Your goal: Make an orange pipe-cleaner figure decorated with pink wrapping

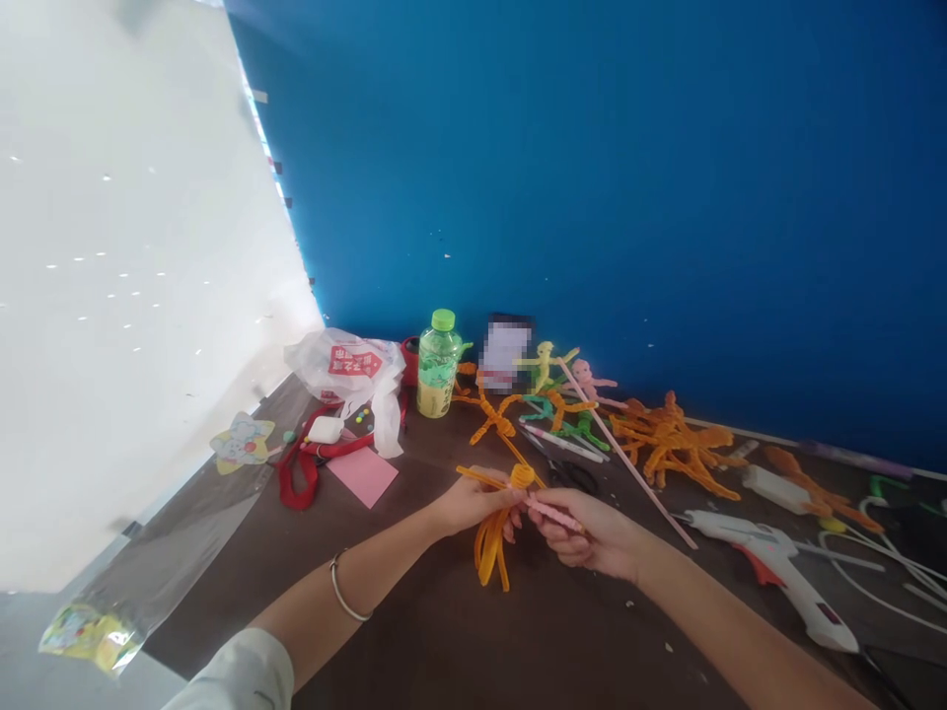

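Over the near part of the table my left hand (471,503) is closed on an orange pipe-cleaner figure (522,476) with a coiled round head. Several loose orange strands hang below my fingers, and others stick out to the sides. Beside it my right hand (592,532) pinches a pink twisted pipe cleaner (553,514), whose left end meets the orange figure just under the head. Whether the two are joined there is hidden by my fingers. Just behind my hands stands another orange pipe-cleaner figure (494,414).
A green-capped bottle (438,370), a phone (506,350) and a plastic bag (347,365) stand along the back. Scissors (577,477) lie behind my right hand. A hot glue gun (776,562) and an orange pipe-cleaner pile (670,444) are right; pink paper (364,475) is left.
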Action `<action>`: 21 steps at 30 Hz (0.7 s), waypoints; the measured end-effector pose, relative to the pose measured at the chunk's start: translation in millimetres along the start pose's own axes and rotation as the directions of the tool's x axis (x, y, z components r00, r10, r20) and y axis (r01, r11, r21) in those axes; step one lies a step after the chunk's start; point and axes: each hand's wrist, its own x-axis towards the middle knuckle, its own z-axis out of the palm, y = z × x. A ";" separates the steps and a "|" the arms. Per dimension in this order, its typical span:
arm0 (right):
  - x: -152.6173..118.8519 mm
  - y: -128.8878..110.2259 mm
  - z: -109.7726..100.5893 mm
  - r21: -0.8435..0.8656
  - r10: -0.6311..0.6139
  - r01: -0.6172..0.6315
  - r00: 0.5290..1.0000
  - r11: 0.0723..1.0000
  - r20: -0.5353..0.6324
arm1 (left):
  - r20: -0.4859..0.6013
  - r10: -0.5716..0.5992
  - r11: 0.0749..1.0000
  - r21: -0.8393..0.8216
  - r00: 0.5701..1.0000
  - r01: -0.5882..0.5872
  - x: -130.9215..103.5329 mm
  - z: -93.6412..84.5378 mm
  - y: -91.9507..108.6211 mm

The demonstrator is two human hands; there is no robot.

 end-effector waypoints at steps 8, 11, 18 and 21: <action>7.2 10.7 2.9 -0.294 -0.365 0.331 0.928 0.897 -0.067 | -0.054 -0.082 0.988 -0.135 0.995 0.074 6.0 -2.6 -5.5; 6.6 12.0 7.3 -0.565 -0.549 0.414 0.832 0.714 -0.084 | -0.073 -0.122 0.977 -0.186 0.990 0.107 6.9 -3.3 -5.5; -1.3 13.5 9.8 -0.948 -0.780 0.278 0.623 0.152 0.057 | -0.076 -0.184 0.965 -0.204 0.980 0.165 5.7 -2.2 -5.3; 2.4 17.1 2.8 -0.953 -0.801 0.158 0.518 -0.257 0.302 | -0.075 -0.193 0.967 -0.183 0.978 0.176 6.5 -3.1 -7.3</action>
